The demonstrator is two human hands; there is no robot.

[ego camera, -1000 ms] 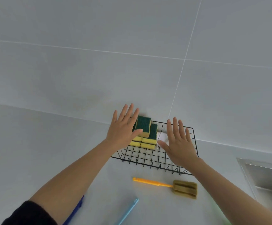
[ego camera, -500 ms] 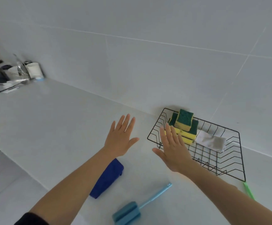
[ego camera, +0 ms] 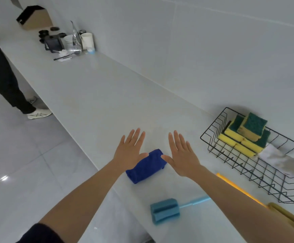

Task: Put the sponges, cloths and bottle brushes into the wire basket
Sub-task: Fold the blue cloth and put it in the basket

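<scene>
Spread empty: left hand [ego camera: 130, 151], right hand [ego camera: 181, 154], above folded blue cloth [ego camera: 145, 166] near bench [ego camera: 93, 95] front edge.

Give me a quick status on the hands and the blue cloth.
Left hand and right hand open, empty, above the folded blue cloth. Cloth on counter, outside wire basket. Nothing blocking.

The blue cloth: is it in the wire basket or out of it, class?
Out. The blue cloth lies folded on the counter, well left of the wire basket, between the open left hand and right hand.
</scene>
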